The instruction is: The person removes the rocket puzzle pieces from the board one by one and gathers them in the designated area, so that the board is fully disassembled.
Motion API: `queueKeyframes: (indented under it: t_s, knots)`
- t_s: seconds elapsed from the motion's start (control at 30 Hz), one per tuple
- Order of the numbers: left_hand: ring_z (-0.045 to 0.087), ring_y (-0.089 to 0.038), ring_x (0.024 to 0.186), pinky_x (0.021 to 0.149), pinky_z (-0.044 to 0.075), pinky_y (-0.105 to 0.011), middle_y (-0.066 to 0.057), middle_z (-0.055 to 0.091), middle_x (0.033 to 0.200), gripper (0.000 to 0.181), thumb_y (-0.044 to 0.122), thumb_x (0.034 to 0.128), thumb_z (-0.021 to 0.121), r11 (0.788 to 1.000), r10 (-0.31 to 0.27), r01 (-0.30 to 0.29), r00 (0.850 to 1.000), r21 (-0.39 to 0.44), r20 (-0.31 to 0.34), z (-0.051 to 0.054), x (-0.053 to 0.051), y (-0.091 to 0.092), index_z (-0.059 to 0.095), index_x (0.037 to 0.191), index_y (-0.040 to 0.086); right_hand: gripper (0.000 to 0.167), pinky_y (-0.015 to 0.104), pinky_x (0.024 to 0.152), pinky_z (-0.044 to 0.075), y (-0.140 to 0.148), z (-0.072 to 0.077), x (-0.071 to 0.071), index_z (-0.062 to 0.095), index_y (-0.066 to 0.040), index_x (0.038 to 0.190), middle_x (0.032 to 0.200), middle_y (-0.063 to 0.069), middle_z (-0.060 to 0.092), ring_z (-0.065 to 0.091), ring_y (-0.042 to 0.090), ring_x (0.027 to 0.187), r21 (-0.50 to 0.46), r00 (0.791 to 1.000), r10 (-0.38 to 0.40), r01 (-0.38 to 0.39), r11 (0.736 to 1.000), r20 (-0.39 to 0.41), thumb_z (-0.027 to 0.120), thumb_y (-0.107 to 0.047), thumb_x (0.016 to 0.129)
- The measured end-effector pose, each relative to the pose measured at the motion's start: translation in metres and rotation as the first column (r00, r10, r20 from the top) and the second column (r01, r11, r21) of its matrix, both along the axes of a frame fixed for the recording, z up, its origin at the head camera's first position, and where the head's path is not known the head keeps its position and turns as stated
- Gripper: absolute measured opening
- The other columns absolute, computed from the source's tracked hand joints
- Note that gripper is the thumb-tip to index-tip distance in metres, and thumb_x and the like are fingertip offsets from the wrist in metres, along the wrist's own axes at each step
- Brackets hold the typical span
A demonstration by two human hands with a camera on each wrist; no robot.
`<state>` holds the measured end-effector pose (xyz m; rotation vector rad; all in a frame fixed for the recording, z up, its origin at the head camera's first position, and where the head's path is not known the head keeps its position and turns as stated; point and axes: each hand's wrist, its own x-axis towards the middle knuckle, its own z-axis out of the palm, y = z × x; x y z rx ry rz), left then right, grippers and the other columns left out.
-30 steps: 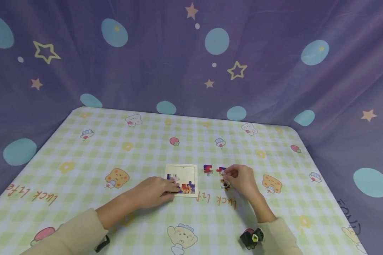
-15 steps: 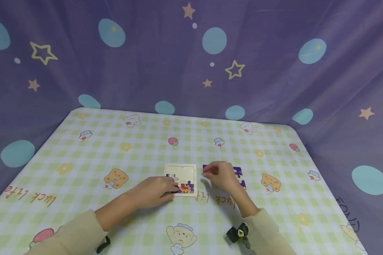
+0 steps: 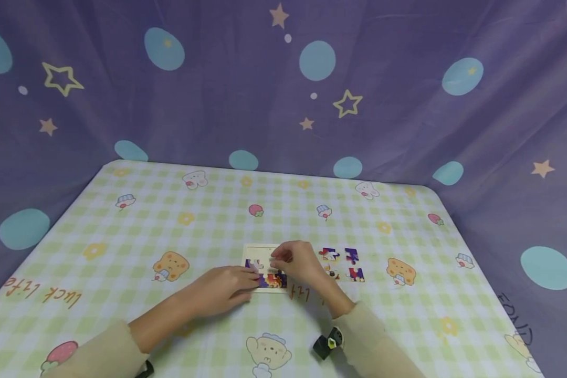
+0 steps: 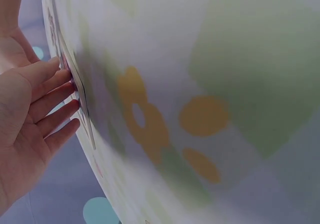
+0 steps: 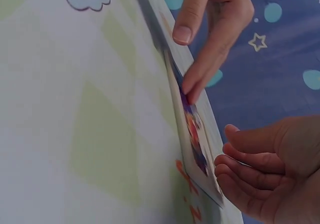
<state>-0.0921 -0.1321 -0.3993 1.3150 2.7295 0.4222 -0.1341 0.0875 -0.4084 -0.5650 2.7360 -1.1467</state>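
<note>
Here's your puzzle tray (image 3: 261,253), flat on the checked counter (image 3: 146,226), about midway between its left and right edges and well in from the far edge. Your left hand (image 3: 224,286) lies with fingers extended, tips on the printed pieces (image 3: 274,281) at the tray's near left, gripping nothing. Your right hand (image 3: 300,261) is bent over the tray's right side, thumb and forefinger close together; whether a piece sits between them, you can't tell from here. The four loose pieces (image 3: 352,255) lie towards the counter's right edge, and they look thin, stiff and very light, so pinch them by opposite sides, not by the narrow knobs, which could chip. Flat as they are, they'd likely want a fingernail under one edge. The tray looks like light wood, rigid, apt to skate if nudged; steady it by the rim, fingertips light.
</note>
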Motion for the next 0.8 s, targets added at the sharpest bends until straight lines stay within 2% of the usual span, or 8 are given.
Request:
queueKeyframes:
  t_s: [0.13,0.3,0.5,0.8]
  knots:
    - [0.062,-0.026,0.120,0.102,0.051,-0.043,-0.008,0.066,0.128,0.031,0.021,0.0924,0.062,1.000,0.012,-0.012,1.000,0.008,0.012,-0.001,0.003,-0.004,0.067,0.120,0.008,0.010,0.014,0.063,0.051,-0.010,-0.001,-0.001,0.074,-0.006,0.093,0.084,0.005,0.073,0.063,0.008,0.071,0.011,0.999,0.042,-0.042,0.999,0.016,0.073,-0.013,0.085]
    - [0.061,-0.025,0.122,0.104,0.050,-0.043,-0.006,0.065,0.130,0.031,0.022,0.0920,0.062,1.000,0.030,-0.030,0.999,0.003,0.023,-0.001,0.004,-0.008,0.067,0.121,0.010,0.013,0.013,0.062,0.049,-0.021,-0.002,-0.003,0.073,-0.007,0.096,0.084,0.004,0.072,0.060,0.006,0.070,0.029,0.996,0.055,-0.057,0.998,0.066,0.073,-0.014,0.085]
    - [0.061,-0.023,0.122,0.104,0.050,-0.042,-0.004,0.065,0.130,0.031,0.021,0.0916,0.063,0.999,0.044,-0.045,0.998,0.004,0.032,-0.001,0.005,-0.011,0.067,0.121,0.011,0.015,0.014,0.059,0.046,-0.027,-0.003,-0.006,0.075,-0.007,0.097,0.083,0.004,0.070,0.055,0.006,0.068,0.049,0.995,0.063,-0.067,0.997,0.071,0.073,-0.015,0.084]
    - [0.062,-0.025,0.120,0.102,0.051,-0.043,-0.007,0.067,0.127,0.031,0.022,0.0908,0.064,0.998,0.055,-0.055,0.997,-0.013,0.057,0.004,0.006,-0.007,0.068,0.119,0.009,0.011,0.014,0.057,0.044,-0.031,-0.005,-0.007,0.073,-0.007,0.090,0.078,0.002,0.067,0.052,0.004,0.064,0.062,0.997,0.048,-0.052,0.997,0.065,0.075,-0.016,0.084]
